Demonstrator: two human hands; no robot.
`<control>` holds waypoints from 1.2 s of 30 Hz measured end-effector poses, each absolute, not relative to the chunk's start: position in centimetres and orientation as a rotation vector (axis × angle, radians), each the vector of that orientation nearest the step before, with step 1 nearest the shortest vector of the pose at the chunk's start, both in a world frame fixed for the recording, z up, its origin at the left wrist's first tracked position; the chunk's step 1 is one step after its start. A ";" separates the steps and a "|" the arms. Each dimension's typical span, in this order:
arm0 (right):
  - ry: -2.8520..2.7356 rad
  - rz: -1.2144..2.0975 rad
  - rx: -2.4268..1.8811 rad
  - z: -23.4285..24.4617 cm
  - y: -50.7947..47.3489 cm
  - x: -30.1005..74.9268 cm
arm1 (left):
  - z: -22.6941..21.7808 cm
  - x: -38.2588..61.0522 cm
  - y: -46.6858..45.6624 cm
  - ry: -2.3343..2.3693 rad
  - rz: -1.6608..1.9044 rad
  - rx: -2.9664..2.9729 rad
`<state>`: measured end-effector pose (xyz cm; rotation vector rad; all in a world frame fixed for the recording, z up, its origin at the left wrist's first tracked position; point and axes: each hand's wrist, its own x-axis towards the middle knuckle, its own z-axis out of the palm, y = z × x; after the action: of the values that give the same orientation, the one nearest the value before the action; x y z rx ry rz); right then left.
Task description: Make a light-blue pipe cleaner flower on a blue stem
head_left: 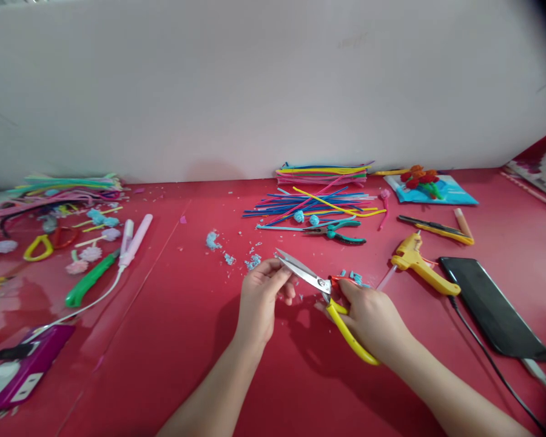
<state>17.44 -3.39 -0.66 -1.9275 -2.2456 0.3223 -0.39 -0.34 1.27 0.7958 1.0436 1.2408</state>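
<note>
Crafting materials and hand tools on a red counter (pixel 173 364), seen from the head camera. The right hand (pixel 375 312) is closed around the grips of a pair of scissors (pixel 321 283), one grip yellow and the other orange-red; the scissors are held above the counter at the centre foreground, their blades directed toward the left hand (pixel 260 297). The left hand is partly curled, its thumb drawn toward the forefinger just beside the blade tips; whether a small piece is pinched there cannot be told. Beyond the left hand lie small heaps of light-blue fluff (pixel 213 241), with loose crumbs scattered around them. Short blue offcuts (pixel 355 277) lie just beyond the right hand. Farther back, teal-handled pliers (pixel 341 232) rest near two light-blue pompoms (pixel 299 216) and a loose spread of coloured pipe cleaners (pixel 273 204), behind which a multicoloured bundle (pixel 323 175) lies near the white panel (pixel 255 91). To the right of the pliers, a yellow glue gun (pixel 421 264) lies near a dark phone (pixel 495 309); behind it are a black-and-yellow tool (pixel 437 229) and, farther back, red and orange flowers (pixel 421 178) on a blue packet (pixel 459 193). At the left are a pink two-armed device (pixel 137 243) with a white cord, a green-handled tool (pixel 91 279), pale fluffy flowers (pixel 91 254) and a purple object (pixel 50 358).
</note>
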 end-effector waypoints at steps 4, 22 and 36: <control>-2.257 0.290 -1.919 -0.6 -3.5 17.5 | 1.2 -0.4 -0.3 1.045 1.237 0.801; -2.073 0.347 -2.007 0.6 -3.2 17.4 | 1.3 -0.3 -0.2 1.117 1.183 0.806; -1.595 1.095 -1.542 0.4 -3.3 17.0 | 0.4 1.6 -2.2 1.150 0.804 1.519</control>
<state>17.02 -3.31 0.40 -1.5419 -1.5947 1.0953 1.59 -2.22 0.43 1.5190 1.1501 0.8043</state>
